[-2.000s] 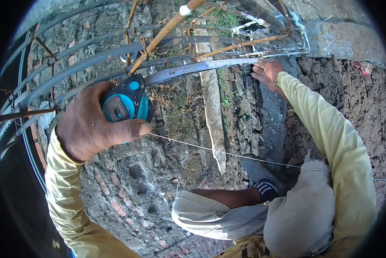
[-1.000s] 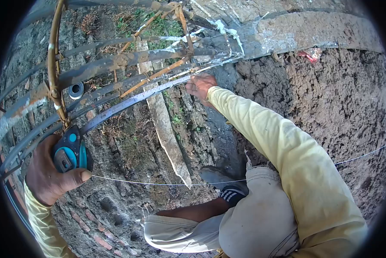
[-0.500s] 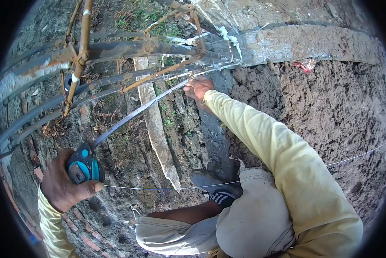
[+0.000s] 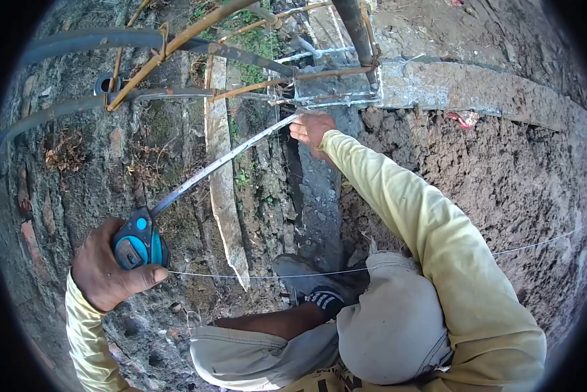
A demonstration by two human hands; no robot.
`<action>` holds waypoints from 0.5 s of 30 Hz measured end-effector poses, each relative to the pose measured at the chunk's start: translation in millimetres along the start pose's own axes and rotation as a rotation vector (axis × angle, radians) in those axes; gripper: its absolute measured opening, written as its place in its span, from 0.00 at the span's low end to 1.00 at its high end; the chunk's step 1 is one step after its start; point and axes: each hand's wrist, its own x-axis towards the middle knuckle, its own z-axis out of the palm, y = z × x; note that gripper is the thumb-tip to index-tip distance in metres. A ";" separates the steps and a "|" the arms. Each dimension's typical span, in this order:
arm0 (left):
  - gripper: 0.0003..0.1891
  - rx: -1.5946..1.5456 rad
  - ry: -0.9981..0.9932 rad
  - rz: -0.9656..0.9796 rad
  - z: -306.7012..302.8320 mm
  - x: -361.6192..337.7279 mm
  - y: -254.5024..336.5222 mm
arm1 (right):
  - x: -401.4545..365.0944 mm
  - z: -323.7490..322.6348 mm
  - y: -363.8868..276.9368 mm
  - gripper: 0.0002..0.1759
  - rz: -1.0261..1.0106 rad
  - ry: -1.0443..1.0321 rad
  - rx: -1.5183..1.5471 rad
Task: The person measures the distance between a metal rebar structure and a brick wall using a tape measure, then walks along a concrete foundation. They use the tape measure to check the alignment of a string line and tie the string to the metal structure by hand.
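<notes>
My left hand (image 4: 114, 268) is wrapped round a black and teal tape measure (image 4: 140, 242) at the lower left. From its case the metal blade (image 4: 225, 159) runs out, up and to the right. The blade's far end is pinched in my right hand (image 4: 312, 129), beside the lower corner of the steel rebar cage (image 4: 336, 73). The fingertips of my right hand partly hide the blade's end. Under the blade lies a long wooden plank (image 4: 221, 189) on the rough ground.
A thin string (image 4: 267, 277) crosses in front of my legs. Long dark bars (image 4: 65, 111) with tied rusty stirrups (image 4: 153, 62) fill the upper left. A concrete strip (image 4: 476, 91) and lumpy soil (image 4: 463, 157) lie to the right, with a red and white scrap (image 4: 463, 119).
The rebar cage appears shifted and turned in view, its bars now spread apart and one rising steeply at top. Both hands appear slightly further right, with the tape still stretched between them.
</notes>
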 end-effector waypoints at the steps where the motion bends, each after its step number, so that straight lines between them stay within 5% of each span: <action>1: 0.45 0.004 -0.015 0.000 1.5 -0.2 -3.5 | 0.1 -2.2 -0.2 0.11 0.005 -0.013 -0.045; 7: 0.40 -0.440 -0.163 -0.053 65.3 -9.0 -51.9 | -10.1 -23.5 -8.7 0.07 0.087 -0.021 -0.183; 11: 0.36 -0.764 -0.297 -0.040 143.6 -8.9 -87.4 | -29.2 -36.0 -27.6 0.08 0.146 -0.029 -0.601; 13: 0.36 -0.822 -0.304 -0.034 205.2 -9.3 -123.0 | -30.8 -46.7 -35.0 0.19 0.397 -0.139 -0.849; 15: 0.35 -1.245 -0.326 -0.164 251.7 -20.5 -113.4 | -64.3 -41.0 -39.1 0.28 0.610 -0.187 -0.991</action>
